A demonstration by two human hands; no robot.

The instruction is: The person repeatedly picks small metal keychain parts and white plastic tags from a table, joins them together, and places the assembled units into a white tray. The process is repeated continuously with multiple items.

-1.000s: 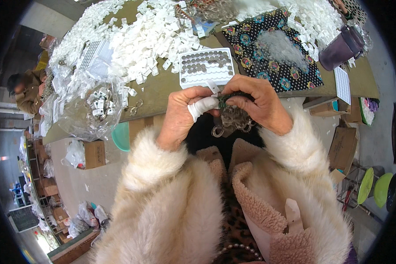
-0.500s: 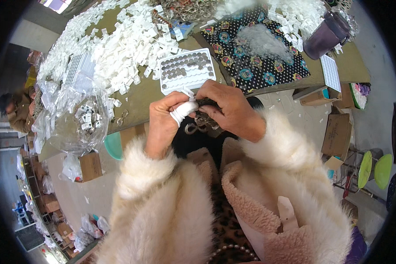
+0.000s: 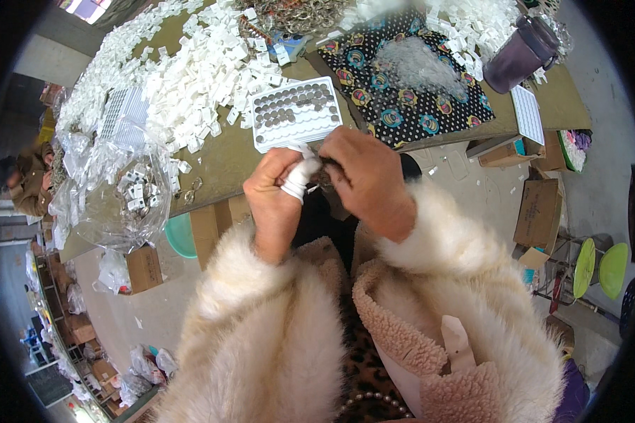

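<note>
My left hand (image 3: 279,194) and my right hand (image 3: 367,180) meet close together just below the table's edge, both in fluffy cream sleeves. A white wrap covers a finger of the left hand. Between the fingertips they pinch a small dark metal piece (image 3: 322,176), mostly hidden by the fingers. Right above the hands lies a white tray (image 3: 295,113) with rows of small round pockets, part of them filled with grey round pieces.
Heaps of small white plastic parts (image 3: 190,70) cover the brown table (image 3: 226,158). A dotted dark cloth (image 3: 409,84), a purple jug (image 3: 518,53), a clear bag of parts (image 3: 127,204), cardboard boxes (image 3: 540,211), green stools (image 3: 600,268). Another person (image 3: 21,183) sits at far left.
The bundle of dark metal pieces seen under my hands earlier is out of sight now. Both hands stay together; the view has shifted so the table sits higher.
</note>
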